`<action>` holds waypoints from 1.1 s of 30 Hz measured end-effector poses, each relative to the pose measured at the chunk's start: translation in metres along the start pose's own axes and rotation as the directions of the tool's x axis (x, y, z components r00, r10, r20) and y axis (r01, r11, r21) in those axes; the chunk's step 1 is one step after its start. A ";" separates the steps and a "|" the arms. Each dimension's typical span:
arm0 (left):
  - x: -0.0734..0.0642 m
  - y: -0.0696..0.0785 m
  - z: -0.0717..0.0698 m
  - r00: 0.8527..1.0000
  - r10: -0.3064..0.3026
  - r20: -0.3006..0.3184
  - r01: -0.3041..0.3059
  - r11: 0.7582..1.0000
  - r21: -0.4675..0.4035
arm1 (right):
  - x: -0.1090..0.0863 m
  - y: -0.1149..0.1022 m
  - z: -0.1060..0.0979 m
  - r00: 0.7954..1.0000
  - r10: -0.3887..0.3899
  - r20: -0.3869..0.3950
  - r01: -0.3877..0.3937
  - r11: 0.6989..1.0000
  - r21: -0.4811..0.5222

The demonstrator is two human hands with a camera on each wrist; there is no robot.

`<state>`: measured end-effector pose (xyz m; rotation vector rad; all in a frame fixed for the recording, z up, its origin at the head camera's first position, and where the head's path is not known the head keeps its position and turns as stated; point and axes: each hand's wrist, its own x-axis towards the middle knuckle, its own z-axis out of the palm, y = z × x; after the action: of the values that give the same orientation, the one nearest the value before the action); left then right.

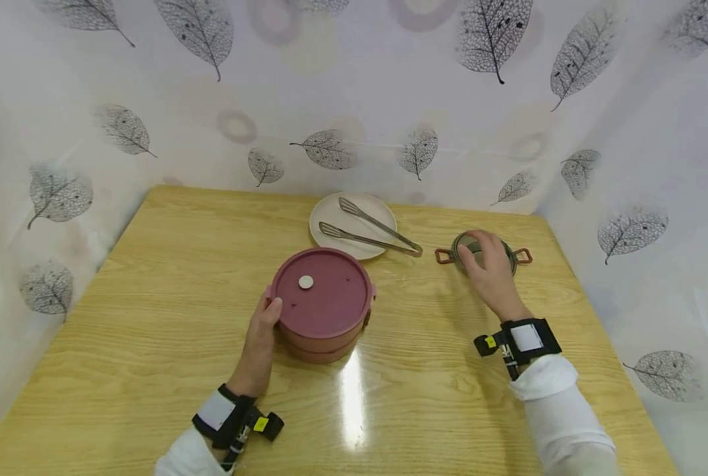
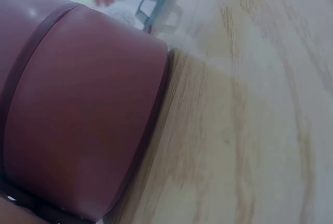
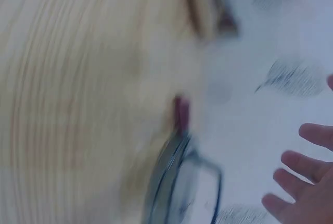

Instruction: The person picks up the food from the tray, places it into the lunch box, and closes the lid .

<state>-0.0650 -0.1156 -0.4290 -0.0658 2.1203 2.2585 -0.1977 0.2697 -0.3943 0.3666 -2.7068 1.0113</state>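
Observation:
A round maroon lidded pot (image 1: 320,311) with a white knob on its flat lid stands mid-table. My left hand (image 1: 261,340) grips its left side, thumb on the side handle just below the lid rim; the other fingers are hidden. Over at the right lies a small round dark-green piece (image 1: 513,261) with red handles on two sides. In the right wrist view, this green piece (image 3: 164,182) shows a loop handle on top and is blurred. My right hand (image 1: 492,274) hovers over it, and the right wrist view shows the fingers (image 3: 304,169) spread apart from it.
Behind the pot, a white plate (image 1: 324,211) lies near the table's back edge. Metal tongs (image 1: 383,228) rest across it, their joined end reaching past its right rim. A leaf-patterned curtain (image 1: 354,99) surrounds the back and sides of the wooden table (image 1: 181,264).

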 end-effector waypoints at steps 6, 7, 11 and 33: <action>0.000 0.001 0.000 1.000 -0.009 0.004 0.009 1.000 0.001 | 0.002 0.049 -0.012 0.980 0.177 0.086 -0.140 0.933 -0.331; 0.000 0.001 0.000 1.000 -0.009 0.003 0.009 1.000 0.001 | 0.001 0.054 -0.013 0.974 0.199 0.106 -0.150 0.922 -0.357; 0.000 0.001 0.000 1.000 -0.011 0.004 0.011 1.000 0.000 | -0.002 0.068 -0.012 0.955 0.244 0.171 -0.161 0.906 -0.392; 0.001 -0.002 -0.002 1.000 0.013 0.003 -0.013 1.000 0.007 | -0.003 0.085 -0.018 0.970 0.182 0.163 -0.093 0.891 -0.445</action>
<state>-0.0658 -0.1174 -0.4315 -0.0480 2.1327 2.2568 -0.2189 0.3444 -0.4341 0.2001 -3.0692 0.3828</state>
